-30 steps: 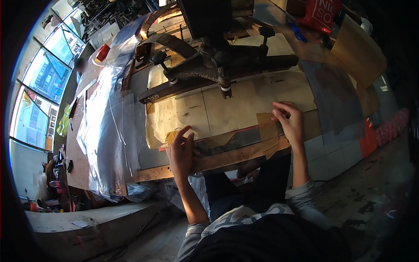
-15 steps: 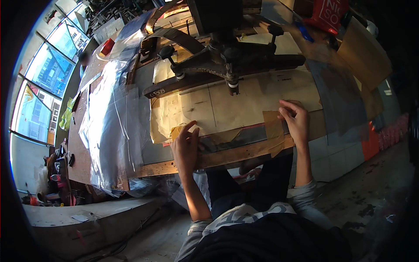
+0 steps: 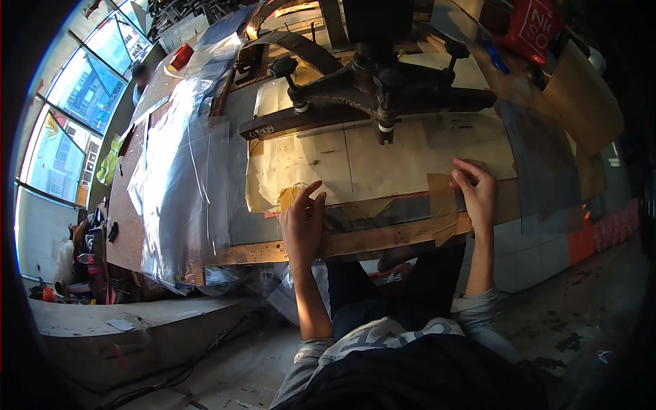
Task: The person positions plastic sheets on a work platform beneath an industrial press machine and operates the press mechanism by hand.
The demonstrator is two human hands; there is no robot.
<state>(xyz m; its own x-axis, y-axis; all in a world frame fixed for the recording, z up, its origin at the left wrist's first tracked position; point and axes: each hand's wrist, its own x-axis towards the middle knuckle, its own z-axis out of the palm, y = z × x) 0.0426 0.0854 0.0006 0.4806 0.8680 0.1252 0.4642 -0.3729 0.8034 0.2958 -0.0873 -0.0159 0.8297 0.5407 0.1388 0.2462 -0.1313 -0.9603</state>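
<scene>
Red bag (image 3: 533, 31) near brown cardboard (image 3: 583, 99)

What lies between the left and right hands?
Between the left hand and right hand, the head view shows the pale sheet's near part, a dark grey strip, and an amber film piece overlapping the wooden edge.

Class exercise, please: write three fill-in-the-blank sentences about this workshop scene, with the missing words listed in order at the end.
1. The bag with white lettering is coloured ____.
2. The long, light-brown strip along the near edge of the brown-topped table is made of ____.
3. Of the bare left hand and the bare right hand, the one closer to the glossy, clear plastic sheets is the ____ hand.

Missing words: red; wood; left.
</scene>
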